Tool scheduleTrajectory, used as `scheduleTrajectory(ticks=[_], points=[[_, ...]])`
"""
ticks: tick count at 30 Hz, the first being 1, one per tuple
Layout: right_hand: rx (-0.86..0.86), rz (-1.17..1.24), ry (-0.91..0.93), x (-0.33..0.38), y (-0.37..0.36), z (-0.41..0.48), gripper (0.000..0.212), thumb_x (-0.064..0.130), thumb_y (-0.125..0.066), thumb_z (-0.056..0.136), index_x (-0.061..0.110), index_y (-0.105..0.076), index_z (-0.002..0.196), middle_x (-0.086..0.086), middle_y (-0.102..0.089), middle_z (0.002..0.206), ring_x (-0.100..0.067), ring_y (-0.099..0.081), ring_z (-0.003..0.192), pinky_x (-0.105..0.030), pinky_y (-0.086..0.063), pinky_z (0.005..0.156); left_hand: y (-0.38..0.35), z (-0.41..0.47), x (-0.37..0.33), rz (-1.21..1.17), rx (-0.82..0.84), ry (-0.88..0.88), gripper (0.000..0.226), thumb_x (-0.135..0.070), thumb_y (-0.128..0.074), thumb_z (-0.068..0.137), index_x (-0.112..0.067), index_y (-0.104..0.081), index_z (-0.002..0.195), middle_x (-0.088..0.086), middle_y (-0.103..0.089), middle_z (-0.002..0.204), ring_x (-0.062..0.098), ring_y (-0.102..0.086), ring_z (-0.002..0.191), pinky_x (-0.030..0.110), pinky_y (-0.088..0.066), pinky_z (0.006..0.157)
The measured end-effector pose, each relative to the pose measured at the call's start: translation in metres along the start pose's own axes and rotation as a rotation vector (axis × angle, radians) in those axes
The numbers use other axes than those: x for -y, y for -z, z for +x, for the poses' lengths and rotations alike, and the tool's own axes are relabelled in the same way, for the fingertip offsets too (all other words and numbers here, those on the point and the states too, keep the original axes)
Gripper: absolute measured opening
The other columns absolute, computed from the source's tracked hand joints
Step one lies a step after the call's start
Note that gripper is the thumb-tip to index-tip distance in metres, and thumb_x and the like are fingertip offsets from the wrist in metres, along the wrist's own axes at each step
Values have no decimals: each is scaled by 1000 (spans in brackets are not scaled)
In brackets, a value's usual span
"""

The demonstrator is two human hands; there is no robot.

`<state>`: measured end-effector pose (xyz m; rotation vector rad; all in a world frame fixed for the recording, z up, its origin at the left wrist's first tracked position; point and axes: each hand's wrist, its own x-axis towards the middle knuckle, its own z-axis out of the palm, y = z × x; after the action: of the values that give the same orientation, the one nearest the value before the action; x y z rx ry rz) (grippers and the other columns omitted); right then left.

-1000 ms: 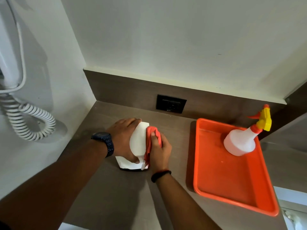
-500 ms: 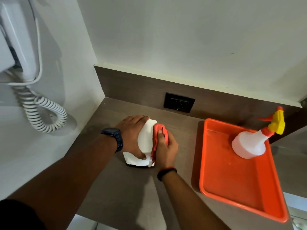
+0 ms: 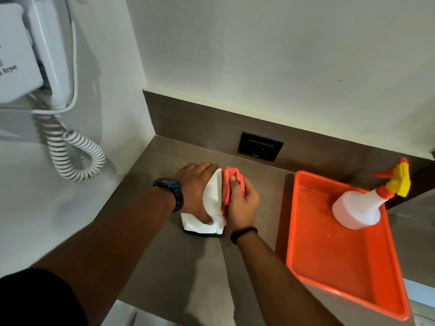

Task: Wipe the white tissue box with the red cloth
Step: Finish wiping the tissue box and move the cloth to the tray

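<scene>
Dim, soft light; wide-angle bending and blur at edges.

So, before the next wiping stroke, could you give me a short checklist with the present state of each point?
1. Left hand steadies the white tissue box: ok.
2. Right hand grips the bunched red cloth: ok.
3. Cloth touches the box's right side: ok.
4. Box rests on the brown wooden counter: ok.
5. White spray bottle stands apart in the orange plastic tray: ok.
6. Far side of the box is clean: cannot tell.
</scene>
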<state>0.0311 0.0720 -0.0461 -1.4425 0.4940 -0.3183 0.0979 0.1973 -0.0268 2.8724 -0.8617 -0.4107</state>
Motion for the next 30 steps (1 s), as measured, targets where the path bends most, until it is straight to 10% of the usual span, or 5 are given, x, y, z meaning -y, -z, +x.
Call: scheduleTrajectory(ticks=[7,14,19,24,30], points=[[-14,13,-291,-34,3,-2,26,54,-57,85,39,-75,93,4,-76,106,-21,-69,105,-53,-54,99,1,-2,-2,0,-8,-19,137,-67,-80,38,-18,-12,146,5,-24,154,25,-25,139,41,-24,114],[18,-128,50,3,1,6,21,19,-57,98,11,-74,107,-3,-75,98,-16,-67,93,-32,-53,87,1,0,2,-28,-38,-38,131,-71,-77,34,-21,-22,142,1,-35,147,21,-34,133,38,-28,112],[13,-37,-321,-17,4,12,28,38,-55,97,18,-73,104,-4,-75,102,-25,-69,102,-45,-55,95,2,-2,-1,5,-17,-22,135,-67,-81,40,-19,-13,146,4,-25,154,24,-25,138,39,-24,113],[-70,80,-222,-17,11,-26,18,23,-51,102,24,-69,100,6,-72,88,-2,-69,78,-9,-52,57,3,-2,-1,6,-9,-25,136,-67,-80,39,-19,-11,146,5,-24,154,25,-24,139,40,-23,115],[-19,-88,-71,-1,-2,16,21,21,-56,98,13,-75,96,-3,-73,91,-16,-66,90,-31,-53,84,2,-1,-1,-11,-44,-26,133,-67,-81,37,-17,-19,144,3,-31,150,23,-31,135,39,-26,113]])
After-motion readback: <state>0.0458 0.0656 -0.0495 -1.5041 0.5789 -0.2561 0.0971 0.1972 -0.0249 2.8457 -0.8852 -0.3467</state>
